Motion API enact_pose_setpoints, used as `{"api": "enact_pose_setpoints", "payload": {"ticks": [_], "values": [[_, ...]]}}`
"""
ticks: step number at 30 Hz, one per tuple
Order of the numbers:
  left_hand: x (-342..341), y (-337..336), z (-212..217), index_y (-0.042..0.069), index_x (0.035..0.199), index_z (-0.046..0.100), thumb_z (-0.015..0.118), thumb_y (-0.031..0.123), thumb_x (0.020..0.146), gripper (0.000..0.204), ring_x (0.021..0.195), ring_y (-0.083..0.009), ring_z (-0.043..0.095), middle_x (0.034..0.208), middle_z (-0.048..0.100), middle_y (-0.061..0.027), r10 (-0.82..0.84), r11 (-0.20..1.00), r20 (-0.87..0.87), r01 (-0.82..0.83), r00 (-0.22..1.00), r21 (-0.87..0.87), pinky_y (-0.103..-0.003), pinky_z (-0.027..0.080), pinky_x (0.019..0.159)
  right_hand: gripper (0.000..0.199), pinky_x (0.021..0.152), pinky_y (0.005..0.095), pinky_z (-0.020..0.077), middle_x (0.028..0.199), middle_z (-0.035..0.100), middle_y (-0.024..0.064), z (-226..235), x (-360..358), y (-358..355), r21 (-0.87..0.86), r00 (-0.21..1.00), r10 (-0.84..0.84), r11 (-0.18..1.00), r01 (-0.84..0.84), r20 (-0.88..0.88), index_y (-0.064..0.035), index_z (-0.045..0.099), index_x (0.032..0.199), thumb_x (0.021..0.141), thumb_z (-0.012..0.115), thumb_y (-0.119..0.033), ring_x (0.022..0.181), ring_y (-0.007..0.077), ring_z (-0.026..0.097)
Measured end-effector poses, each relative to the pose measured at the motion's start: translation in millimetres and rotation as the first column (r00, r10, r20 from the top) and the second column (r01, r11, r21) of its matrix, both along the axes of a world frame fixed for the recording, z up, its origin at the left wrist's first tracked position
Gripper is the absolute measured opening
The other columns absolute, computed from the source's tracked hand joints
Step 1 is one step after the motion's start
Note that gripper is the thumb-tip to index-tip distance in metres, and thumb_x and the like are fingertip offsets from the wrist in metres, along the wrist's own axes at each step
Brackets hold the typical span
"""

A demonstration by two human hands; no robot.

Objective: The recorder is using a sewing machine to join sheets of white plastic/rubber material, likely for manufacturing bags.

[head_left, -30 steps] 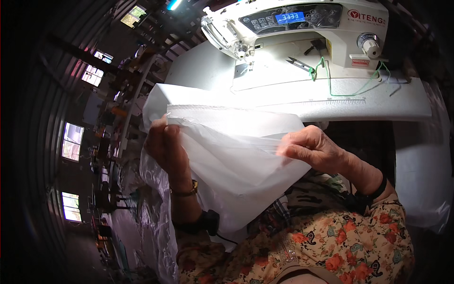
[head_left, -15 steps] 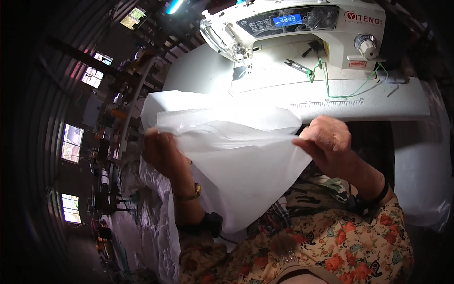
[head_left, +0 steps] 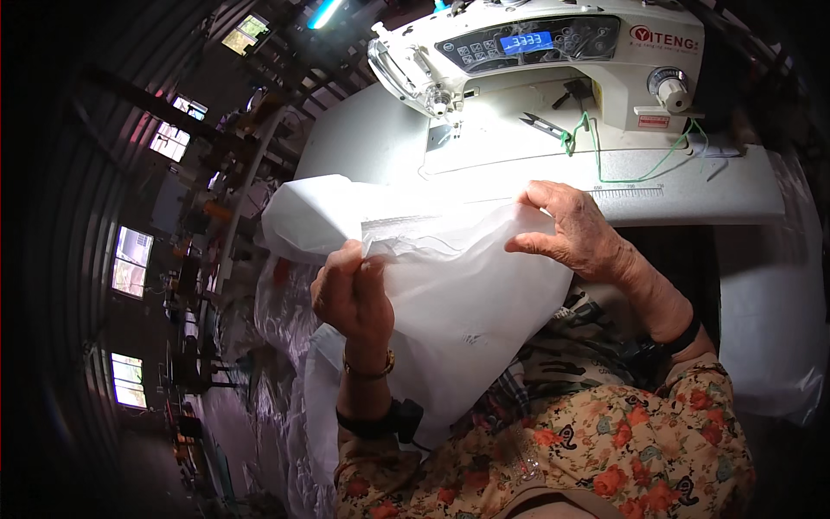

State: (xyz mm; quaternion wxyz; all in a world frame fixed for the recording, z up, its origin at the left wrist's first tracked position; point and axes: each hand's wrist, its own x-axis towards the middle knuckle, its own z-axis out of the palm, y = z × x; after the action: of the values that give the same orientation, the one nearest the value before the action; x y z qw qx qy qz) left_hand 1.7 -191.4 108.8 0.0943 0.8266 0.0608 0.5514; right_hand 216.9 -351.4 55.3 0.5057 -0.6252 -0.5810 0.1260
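Observation:
A thin white sheet of fabric [head_left: 467,303] hangs from the front edge of the sewing table down over my lap. My left hand [head_left: 354,294] pinches its upper edge near a stitched-looking strip, thumb and fingers pressed together. At the sheet's right end my right hand [head_left: 575,229] has thumb and forefinger spread apart, the fingertips touching or very near the fabric. Beyond both hands stands a white sewing machine [head_left: 562,78], its lit needle area [head_left: 454,128] apart from the sheet.
Thread snips [head_left: 543,124] lie on the machine bed beside a loose green thread [head_left: 598,156]. A ruler scale [head_left: 622,189] runs along the table's front edge. Crumpled clear plastic [head_left: 281,303] lies to the left; a pale sheet [head_left: 769,311] hangs at the right.
My left hand has moved right and slightly down along the sheet, closer to my right hand. My right hand has shifted a little left and its fingers have spread. The stretched fabric has slackened.

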Motion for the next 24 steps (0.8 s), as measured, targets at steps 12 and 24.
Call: {"api": "enact_pose_setpoints", "payload": {"ticks": [12, 24], "values": [[8, -4, -3, -0.001, 0.084, 0.061, 0.067, 0.016, 0.089, 0.019, 0.054, -0.0160, 0.052, 0.068, 0.061, -0.0093, 0.020, 1.000, 0.041, -0.020, 0.999, -0.003, -0.027, 0.041, 0.053, 0.021, 0.073, 0.0363, 0.0395, 0.080, 0.055, 0.0032, 29, -27, 14, 0.430, 0.924, -0.173, 0.903, 0.010, 0.342, -0.0097, 0.055, 0.085, 0.082, 0.072, -0.021, 0.075, 0.0223, 0.054], [8, -3, -12, -0.002, 0.085, 0.060, 0.066, 0.010, 0.090, 0.014, 0.056, -0.0093, 0.050, 0.068, 0.061, -0.0080, 0.012, 0.998, 0.139, -0.004, 0.990, -0.055, -0.023, 0.040, 0.053, 0.014, 0.076, 0.0318, 0.0396, 0.070, 0.042, -0.0050, 13, -44, 11, 0.657, 0.738, -0.444, 0.754, 0.001, 0.509, -0.0138, 0.049, 0.085, 0.082, 0.060, -0.005, 0.063, 0.0105, 0.050]]}}
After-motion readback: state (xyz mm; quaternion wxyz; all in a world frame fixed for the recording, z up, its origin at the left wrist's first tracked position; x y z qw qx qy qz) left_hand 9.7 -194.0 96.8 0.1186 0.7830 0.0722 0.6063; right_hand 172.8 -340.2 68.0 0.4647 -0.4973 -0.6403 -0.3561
